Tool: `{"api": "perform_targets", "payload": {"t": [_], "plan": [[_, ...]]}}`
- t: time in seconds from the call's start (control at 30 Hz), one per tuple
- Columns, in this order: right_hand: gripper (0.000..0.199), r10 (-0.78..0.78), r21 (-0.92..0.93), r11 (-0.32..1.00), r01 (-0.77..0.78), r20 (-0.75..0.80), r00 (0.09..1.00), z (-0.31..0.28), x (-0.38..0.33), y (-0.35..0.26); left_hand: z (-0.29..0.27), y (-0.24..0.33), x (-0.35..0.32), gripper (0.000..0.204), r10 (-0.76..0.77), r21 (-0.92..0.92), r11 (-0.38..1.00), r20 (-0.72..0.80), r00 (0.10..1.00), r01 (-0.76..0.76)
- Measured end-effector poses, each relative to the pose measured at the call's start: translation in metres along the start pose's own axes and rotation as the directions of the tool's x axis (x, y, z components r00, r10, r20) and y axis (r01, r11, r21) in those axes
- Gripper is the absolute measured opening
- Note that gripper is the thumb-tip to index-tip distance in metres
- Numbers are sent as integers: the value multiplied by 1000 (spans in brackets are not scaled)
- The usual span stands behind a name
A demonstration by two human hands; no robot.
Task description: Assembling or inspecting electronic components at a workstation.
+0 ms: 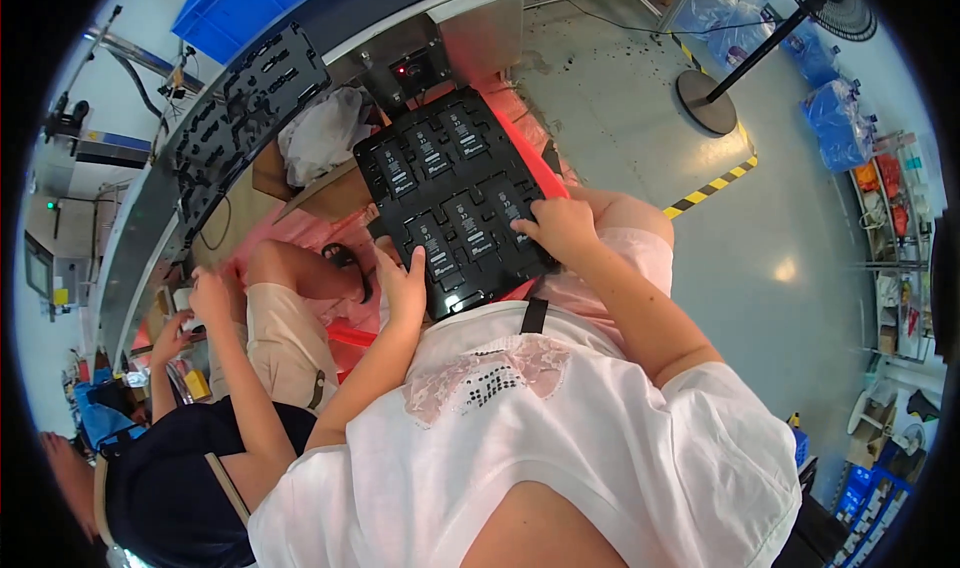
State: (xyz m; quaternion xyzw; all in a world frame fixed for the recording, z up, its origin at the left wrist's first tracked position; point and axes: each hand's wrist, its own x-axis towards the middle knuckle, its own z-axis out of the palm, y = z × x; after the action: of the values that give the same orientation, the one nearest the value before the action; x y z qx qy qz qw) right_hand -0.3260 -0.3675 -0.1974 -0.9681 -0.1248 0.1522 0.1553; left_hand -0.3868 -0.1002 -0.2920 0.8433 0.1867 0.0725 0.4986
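Note:
On my lap lies a black moulded tray [432, 190], tilted with its far end toward the bench. Several flat black rectangular pieces [474, 230] with white print, looking like battery packs, sit in its pockets in two rows. My left hand [402, 286] grips the tray's near left edge, its thumb on the rim and the other fingers partly hidden. Over on the right edge, my right hand [562, 230] is closed around the rim, with its thumb and fingertips by the nearest right piece. The underside of the tray is hidden.
Another black tray with cut-outs [250, 98] lies on the curved bench at the left, below a blue crate [255, 8]. A clear plastic bag [325, 136] fills a carton under the bench. A co-worker [190, 458] sits close at my left. A standing fan [708, 103] is at the far right.

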Motion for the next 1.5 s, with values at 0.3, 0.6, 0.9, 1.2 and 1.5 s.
{"api": "perform_targets", "payload": {"t": [0.3,0.6,0.9,1.2,1.5], "plan": [[49,-505,-281,863,421,-434,746,67,-37,7,7,27,-12,54,12,1,1000,8,1000,-12],[50,-349,-10,925,380,-419,838,63,-22,1,9,10,-4,68,-304,-71,948,85,949,310],[38,-541,51,816,576,-286,791,39,17,44,-2,20,1,73,-320,55,947,174,931,315],[29,-672,-279,733,621,-443,594,50,8,38,-4,-19,11,81,-290,273,932,167,942,238],[33,-391,-72,921,384,-182,902,11,0,-1,-23,28,14,55,-228,21,971,389,893,239]]}}
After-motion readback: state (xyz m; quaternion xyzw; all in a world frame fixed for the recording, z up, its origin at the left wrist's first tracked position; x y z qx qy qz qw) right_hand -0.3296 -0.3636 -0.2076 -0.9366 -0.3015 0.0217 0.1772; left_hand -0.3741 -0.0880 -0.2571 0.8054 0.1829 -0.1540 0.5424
